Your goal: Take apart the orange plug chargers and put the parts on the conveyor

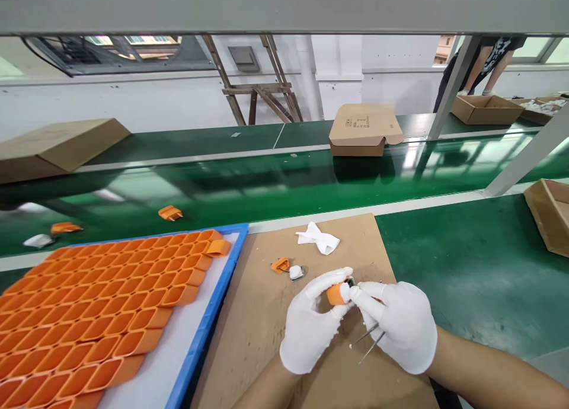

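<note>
In a white glove, my left hand (306,329) grips a small orange plastic shell (335,295) between thumb and fingers. A white pad (345,292) and a dark part (350,281) show at the shell's right end. My right hand (402,326), gloved too, presses its fingertips against that end. Metal tweezers (372,341) are tucked in the right hand, their tips pointing down and left, away from the shell. On the cardboard sheet (249,338), beyond my left hand, lies another orange shell (281,265), wired to a white-topped part (296,272).
A white cloth piece (317,239) lies farther back on the cardboard. At left, a blue-rimmed tray (208,317) carries rows of orange shells (102,314). Behind runs a green conveyor (267,187) with loose parts. Cardboard boxes (367,130) and a person (484,65) are beyond it.
</note>
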Motion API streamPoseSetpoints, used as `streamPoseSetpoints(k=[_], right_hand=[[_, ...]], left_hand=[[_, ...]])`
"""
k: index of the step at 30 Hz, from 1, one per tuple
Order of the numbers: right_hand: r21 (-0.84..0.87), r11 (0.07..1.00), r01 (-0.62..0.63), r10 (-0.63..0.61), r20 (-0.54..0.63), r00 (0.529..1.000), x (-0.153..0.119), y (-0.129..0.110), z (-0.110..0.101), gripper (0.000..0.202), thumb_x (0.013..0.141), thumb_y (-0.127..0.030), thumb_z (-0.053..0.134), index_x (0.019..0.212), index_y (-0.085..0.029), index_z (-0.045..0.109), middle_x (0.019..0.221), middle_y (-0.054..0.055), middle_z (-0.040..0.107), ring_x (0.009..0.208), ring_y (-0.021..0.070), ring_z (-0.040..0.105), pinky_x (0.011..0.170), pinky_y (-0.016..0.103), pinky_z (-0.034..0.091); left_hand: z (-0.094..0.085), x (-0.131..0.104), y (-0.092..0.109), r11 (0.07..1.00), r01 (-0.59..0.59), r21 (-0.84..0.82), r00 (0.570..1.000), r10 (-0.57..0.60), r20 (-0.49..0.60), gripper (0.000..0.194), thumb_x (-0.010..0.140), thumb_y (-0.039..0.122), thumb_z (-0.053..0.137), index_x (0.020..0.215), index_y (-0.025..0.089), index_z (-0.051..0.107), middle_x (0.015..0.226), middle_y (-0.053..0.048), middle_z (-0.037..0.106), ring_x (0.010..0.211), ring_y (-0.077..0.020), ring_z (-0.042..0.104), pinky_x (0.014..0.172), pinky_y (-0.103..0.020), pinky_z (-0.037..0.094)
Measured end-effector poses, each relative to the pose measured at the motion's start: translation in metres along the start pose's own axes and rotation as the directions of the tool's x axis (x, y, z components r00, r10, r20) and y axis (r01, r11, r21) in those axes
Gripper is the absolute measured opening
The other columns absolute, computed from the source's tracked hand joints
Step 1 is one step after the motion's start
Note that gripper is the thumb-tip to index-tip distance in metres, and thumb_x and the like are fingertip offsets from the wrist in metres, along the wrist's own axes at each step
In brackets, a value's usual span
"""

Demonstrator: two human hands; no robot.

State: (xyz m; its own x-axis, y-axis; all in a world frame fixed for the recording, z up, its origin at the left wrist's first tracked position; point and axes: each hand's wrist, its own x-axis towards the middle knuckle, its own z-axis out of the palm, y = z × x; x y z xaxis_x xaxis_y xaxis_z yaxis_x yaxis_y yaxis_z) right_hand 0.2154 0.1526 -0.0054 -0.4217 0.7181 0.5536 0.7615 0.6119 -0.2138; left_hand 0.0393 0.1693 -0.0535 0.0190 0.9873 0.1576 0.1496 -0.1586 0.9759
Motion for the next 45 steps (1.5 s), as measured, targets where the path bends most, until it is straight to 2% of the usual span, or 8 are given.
streamPoseSetpoints(k=[8, 13, 15, 18, 21, 24, 30, 45], right_hand=[[-0.106, 0.994, -0.009, 0.016, 0.068, 0.998, -0.005, -0.002, 0.004, 0.035, 0.090, -0.015, 0.052, 0.119, -0.028, 0.066, 0.090, -0.003, 0.075, 0.053, 0.0121, 0.054, 0.049, 0.033, 0.026], [0.257, 0.951, -0.173, 0.140, 0.139, 0.980, -0.003, 0.002, 0.005, 0.036, 0.088, -0.023, 0.057, 0.122, -0.031, 0.064, 0.123, 0.001, 0.068, 0.079, 0.0140, 0.068, 0.063, 0.027, 0.046], [0.522, 0.782, -0.340, 0.313, 0.142, 0.939, 0.001, 0.008, 0.007, 0.024, 0.087, -0.027, 0.060, 0.109, -0.027, 0.070, 0.118, 0.003, 0.069, 0.092, 0.0163, 0.068, 0.077, 0.027, 0.052], [0.695, 0.379, -0.611, 0.534, 0.375, 0.758, 0.008, 0.022, 0.008, 0.023, 0.084, -0.033, 0.062, 0.100, -0.021, 0.073, 0.108, 0.007, 0.073, 0.097, 0.0208, 0.068, 0.084, 0.033, 0.053], [0.661, 0.011, -0.750, 0.372, 0.694, 0.617, 0.014, 0.033, 0.007, 0.034, 0.077, -0.041, 0.070, 0.101, -0.016, 0.075, 0.104, 0.009, 0.074, 0.098, 0.0231, 0.066, 0.092, 0.038, 0.050], [0.645, -0.153, -0.748, 0.094, 0.764, 0.639, 0.019, 0.036, 0.002, 0.036, 0.070, -0.032, 0.077, 0.102, -0.015, 0.075, 0.102, 0.008, 0.072, 0.100, 0.0206, 0.064, 0.095, 0.036, 0.047], [0.540, -0.043, -0.840, 0.202, 0.828, 0.522, 0.022, 0.026, 0.000, 0.009, 0.067, -0.021, 0.071, 0.072, -0.014, 0.070, 0.065, -0.002, 0.059, 0.059, 0.0081, 0.048, 0.053, 0.021, 0.039], [0.627, 0.036, -0.778, 0.285, 0.740, 0.610, 0.014, 0.017, 0.012, 0.018, 0.070, -0.035, 0.063, 0.070, -0.016, 0.063, 0.064, -0.001, 0.057, 0.055, 0.0090, 0.043, 0.051, 0.023, 0.035]], left_hand=[[0.005, 0.000, -0.003, 0.999, 0.037, 0.038, 0.996, -0.040, 0.081, 0.041, 0.075, 0.011, 0.065, 0.114, 0.024, 0.070, 0.119, -0.006, 0.073, 0.113, -0.0233, 0.067, 0.105, -0.039, 0.054], [0.004, 0.000, -0.004, 0.992, 0.067, 0.105, 0.996, -0.073, 0.055, 0.041, 0.076, 0.014, 0.067, 0.116, 0.024, 0.070, 0.124, -0.006, 0.071, 0.117, -0.0255, 0.066, 0.107, -0.043, 0.052], [0.004, 0.000, -0.003, 0.988, 0.056, 0.141, 0.997, -0.063, 0.043, 0.041, 0.075, 0.016, 0.070, 0.115, 0.025, 0.071, 0.123, -0.005, 0.072, 0.116, -0.0261, 0.066, 0.107, -0.044, 0.052], [0.004, -0.001, -0.002, 0.988, 0.001, 0.156, 1.000, -0.006, 0.029, 0.038, 0.075, 0.017, 0.073, 0.112, 0.026, 0.071, 0.124, -0.005, 0.071, 0.119, -0.0270, 0.065, 0.108, -0.046, 0.051], [0.004, -0.001, -0.001, 0.985, -0.120, 0.124, 0.991, 0.112, 0.073, 0.036, 0.078, 0.013, 0.070, 0.111, 0.028, 0.071, 0.126, -0.004, 0.070, 0.126, -0.0263, 0.060, 0.108, -0.045, 0.051], [0.002, -0.001, 0.001, 0.958, -0.273, 0.092, 0.957, 0.260, 0.132, 0.043, 0.078, 0.004, 0.064, 0.112, 0.029, 0.069, 0.125, -0.003, 0.071, 0.128, -0.0249, 0.058, 0.105, -0.044, 0.053], [0.001, -0.001, 0.006, 0.930, -0.348, 0.121, 0.921, 0.315, 0.227, 0.039, 0.079, 0.004, 0.066, 0.109, 0.027, 0.070, 0.121, -0.005, 0.073, 0.127, -0.0263, 0.059, 0.102, -0.045, 0.055], [0.004, -0.006, -0.008, 0.919, -0.376, 0.122, 0.915, 0.348, 0.205, 0.040, 0.082, 0.006, 0.062, 0.116, 0.028, 0.066, 0.123, -0.006, 0.072, 0.123, -0.0255, 0.062, 0.100, -0.040, 0.057]])
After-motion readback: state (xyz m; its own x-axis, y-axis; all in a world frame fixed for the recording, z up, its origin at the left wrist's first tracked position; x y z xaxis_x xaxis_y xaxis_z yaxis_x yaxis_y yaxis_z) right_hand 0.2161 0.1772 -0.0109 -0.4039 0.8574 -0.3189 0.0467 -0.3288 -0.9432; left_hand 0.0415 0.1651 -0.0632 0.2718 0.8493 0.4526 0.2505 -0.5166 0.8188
